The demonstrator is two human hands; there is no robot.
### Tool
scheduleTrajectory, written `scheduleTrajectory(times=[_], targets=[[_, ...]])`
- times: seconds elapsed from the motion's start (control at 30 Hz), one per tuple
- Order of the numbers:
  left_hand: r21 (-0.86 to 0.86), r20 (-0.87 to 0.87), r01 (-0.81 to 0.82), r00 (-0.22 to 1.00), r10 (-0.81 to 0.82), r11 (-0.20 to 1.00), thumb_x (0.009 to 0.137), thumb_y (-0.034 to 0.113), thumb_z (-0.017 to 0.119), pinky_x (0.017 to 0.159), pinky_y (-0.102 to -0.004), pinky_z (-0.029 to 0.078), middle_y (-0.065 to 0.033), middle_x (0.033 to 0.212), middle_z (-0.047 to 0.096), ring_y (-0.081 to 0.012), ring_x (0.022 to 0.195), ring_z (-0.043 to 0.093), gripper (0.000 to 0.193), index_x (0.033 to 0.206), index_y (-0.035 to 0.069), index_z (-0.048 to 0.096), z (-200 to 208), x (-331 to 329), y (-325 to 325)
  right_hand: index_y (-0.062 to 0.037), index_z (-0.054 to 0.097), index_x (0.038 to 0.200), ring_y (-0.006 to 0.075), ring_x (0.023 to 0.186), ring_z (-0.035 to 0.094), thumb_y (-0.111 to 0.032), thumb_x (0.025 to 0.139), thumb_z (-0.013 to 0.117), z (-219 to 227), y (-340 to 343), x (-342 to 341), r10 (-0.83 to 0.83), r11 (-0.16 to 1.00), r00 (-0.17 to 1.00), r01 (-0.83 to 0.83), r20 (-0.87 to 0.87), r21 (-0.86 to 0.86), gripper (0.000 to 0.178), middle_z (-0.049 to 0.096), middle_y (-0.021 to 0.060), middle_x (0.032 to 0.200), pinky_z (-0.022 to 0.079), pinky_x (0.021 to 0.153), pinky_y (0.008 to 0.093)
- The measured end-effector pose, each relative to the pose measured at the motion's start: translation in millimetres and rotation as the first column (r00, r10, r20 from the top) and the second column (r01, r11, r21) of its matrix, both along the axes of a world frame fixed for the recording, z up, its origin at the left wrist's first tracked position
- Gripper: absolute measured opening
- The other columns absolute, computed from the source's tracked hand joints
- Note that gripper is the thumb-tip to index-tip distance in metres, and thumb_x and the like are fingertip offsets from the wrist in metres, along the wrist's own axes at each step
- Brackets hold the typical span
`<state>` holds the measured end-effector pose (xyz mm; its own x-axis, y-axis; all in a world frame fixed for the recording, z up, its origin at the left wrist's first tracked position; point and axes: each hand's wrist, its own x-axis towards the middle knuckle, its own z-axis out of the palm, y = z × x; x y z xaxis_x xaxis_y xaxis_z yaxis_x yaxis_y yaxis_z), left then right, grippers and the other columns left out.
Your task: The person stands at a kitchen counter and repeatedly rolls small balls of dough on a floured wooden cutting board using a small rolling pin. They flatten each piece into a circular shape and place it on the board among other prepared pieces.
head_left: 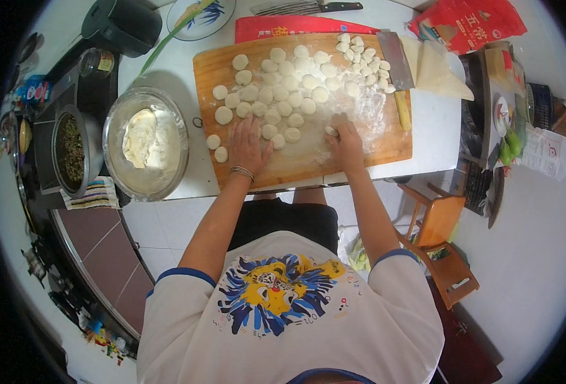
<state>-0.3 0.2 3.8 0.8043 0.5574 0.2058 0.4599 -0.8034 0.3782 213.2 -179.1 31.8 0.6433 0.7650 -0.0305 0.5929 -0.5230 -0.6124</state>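
Observation:
A wooden board dusted with flour lies in front of me. Many flattened dough discs cover its left and middle. My left hand rests palm down, fingers stretched out, at the near edge of these discs. To its right, my right hand is curled on the floury board, with a small dough piece at its thumb; its fingertips are partly hidden. Small uncut-looking dough lumps are heaped at the board's far right, beside a cleaver blade. A yellowish rolling pin lies along the right edge.
Left of the board stands a metal bowl holding a large dough mass. Beyond it sits a pot of chopped green filling. A plate, a knife and red bags lie at the back. A wooden chair stands at right.

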Motion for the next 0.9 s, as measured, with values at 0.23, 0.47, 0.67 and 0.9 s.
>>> scheduleTrajectory(times=[0.23,0.47,0.67,0.9], targets=[[0.002,0.016,-0.003,1.0,0.002,1.0,0.086,0.038,0.062,0.114,-0.0519,0.026,-0.0178,0.145,0.037,-0.0344,0.131,0.038,0.064,0.134,0.002,0.04,-1,1,-1,-0.002,0.058,0.095,0.0405,0.084,0.06,-0.026,0.078,0.075,14,23,-12,-0.191,0.974,0.975,0.202,0.11,-0.098,0.035,0.057,0.0193,0.094,0.051,0.072,0.0465],[-0.017,-0.009,-0.005,1.0,0.004,1.0,0.086,0.038,0.062,0.114,-0.0522,0.026,-0.0177,0.145,0.037,-0.0346,0.131,0.037,0.064,0.134,0.002,0.04,0,0,0,0.0019,0.059,0.105,0.0422,0.093,0.057,-0.025,0.082,0.071,13,26,-7,-0.171,0.977,0.98,0.182,0.103,-0.114,0.037,0.058,0.0233,0.1,0.048,0.082,0.0488],[-0.026,0.003,-0.002,1.0,0.002,1.0,0.085,0.036,0.064,0.114,-0.0524,0.025,-0.0183,0.146,0.036,-0.035,0.131,0.037,0.064,0.134,0.002,0.04,3,0,0,-0.0001,0.032,0.147,0.0467,0.137,0.026,-0.048,0.092,0.054,-5,55,2,-0.357,0.924,0.842,0.381,0.404,0.023,0.076,0.028,0.0309,0.148,0.015,0.112,0.0618],[-0.072,-0.07,-0.018,0.997,0.013,0.997,0.084,0.036,0.065,0.114,-0.0535,0.024,-0.0181,0.148,0.034,-0.036,0.132,0.036,0.067,0.135,0.003,0.039,-2,0,-2,-0.0001,0.026,0.149,0.0414,0.142,0.019,-0.047,0.094,0.05,-23,53,-11,-0.217,0.971,0.855,0.24,0.47,0.011,0.076,0.022,0.0258,0.153,0.008,0.114,0.061]])
